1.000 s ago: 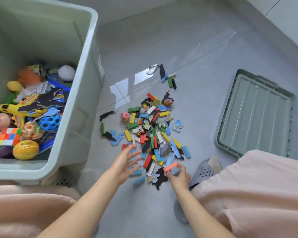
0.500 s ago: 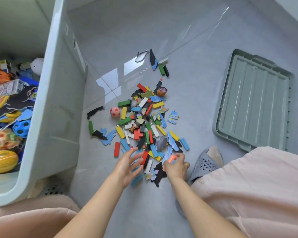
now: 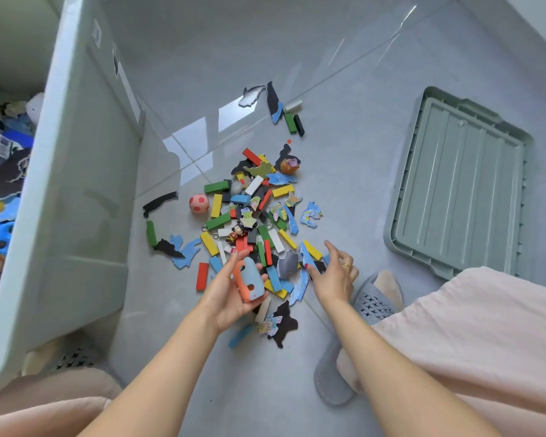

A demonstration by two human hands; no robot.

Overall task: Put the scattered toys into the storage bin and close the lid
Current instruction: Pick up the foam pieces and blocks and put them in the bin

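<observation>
The pale green plastic storage bin [image 3: 76,197] is cut off left. The left hand [image 3: 230,291] cradles an orange-and-blue flat toy piece [image 3: 249,283], fingers curled round it; the right hand [image 3: 334,272] reaches with fingers spread, empty.

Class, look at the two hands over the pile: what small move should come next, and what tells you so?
Probably the right hand should pinch a piece from the pile and pass it over. The left hand already holds an orange and blue piece, palm up, while the right hand's fingers are spread just above the pieces, holding nothing. The bin stands open on the left.
</observation>
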